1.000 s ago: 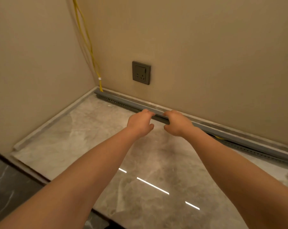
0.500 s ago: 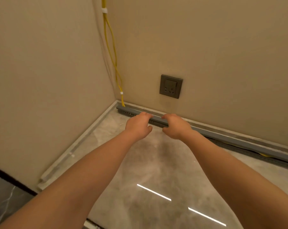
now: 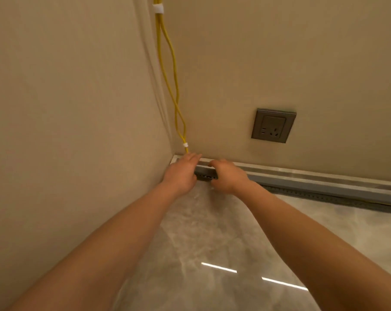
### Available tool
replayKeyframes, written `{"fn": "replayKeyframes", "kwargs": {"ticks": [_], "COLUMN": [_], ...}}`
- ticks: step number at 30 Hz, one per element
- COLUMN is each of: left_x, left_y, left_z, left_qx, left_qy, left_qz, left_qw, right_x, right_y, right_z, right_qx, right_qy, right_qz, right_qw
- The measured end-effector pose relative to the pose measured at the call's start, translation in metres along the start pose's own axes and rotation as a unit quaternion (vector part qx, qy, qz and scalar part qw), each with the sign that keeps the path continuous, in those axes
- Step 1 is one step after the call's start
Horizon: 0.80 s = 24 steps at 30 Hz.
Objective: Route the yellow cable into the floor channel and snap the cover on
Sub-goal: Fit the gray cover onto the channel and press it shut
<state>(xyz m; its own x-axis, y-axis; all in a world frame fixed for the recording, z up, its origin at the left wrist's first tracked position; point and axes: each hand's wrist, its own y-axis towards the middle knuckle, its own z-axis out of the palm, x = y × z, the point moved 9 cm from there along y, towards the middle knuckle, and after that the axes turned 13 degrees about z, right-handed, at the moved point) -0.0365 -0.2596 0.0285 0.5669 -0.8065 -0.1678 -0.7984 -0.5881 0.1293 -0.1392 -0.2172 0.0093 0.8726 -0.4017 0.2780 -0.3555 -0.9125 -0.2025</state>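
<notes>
Nearest to the camera, two bare forearms reach forward over the grey marble floor (image 3: pixel 212 232), on which two thin white light reflections (image 3: pixel 219 267) lie side by side. Further on, the two hands meet at the corner of the room. The left hand (image 3: pixel 181 173) lies palm down with its fingers stretched almost flat over the corner end of the grey cover (image 3: pixel 302 181), pressing on it and not closed around it. The right hand (image 3: pixel 227 176) sits just beside it, the fingers curled down over the top of the same cover; whether the thumb grips underneath I cannot tell. Between the two hands a short piece of the perforated floor channel (image 3: pixel 206 176) shows below the cover, and the channel runs on to the right along the foot of the wall, with the cover lying on top of it. Behind the hands, the yellow cable (image 3: pixel 167 70) comes down the corner as two strands, joined by two white ties (image 3: pixel 185 145), and goes in behind the left hand's fingertips. On the far wall there is one grey socket (image 3: pixel 273 125), to the right of the cable.
</notes>
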Motion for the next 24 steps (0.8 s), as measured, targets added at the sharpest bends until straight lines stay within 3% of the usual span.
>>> {"fn": "replayKeyframes", "kwargs": {"ticks": [9, 20, 24], "left_x": [0.022, 0.030, 0.033], "left_y": [0.017, 0.013, 0.013], "left_z": [0.014, 0.014, 0.014], "left_qx": [-0.001, -0.024, 0.004], "left_qy": [0.071, 0.060, 0.086], "left_qz": [0.109, 0.054, 0.045], "left_qw": [0.992, 0.996, 0.995], "right_x": [0.033, 0.026, 0.021], "right_y": [0.037, 0.032, 0.023], "right_z": [0.028, 0.024, 0.020], "right_qx": [-0.030, -0.055, -0.044], "right_qy": [-0.003, -0.026, -0.041], "right_qz": [0.002, -0.022, -0.029], "right_qw": [1.000, 0.998, 0.998]}}
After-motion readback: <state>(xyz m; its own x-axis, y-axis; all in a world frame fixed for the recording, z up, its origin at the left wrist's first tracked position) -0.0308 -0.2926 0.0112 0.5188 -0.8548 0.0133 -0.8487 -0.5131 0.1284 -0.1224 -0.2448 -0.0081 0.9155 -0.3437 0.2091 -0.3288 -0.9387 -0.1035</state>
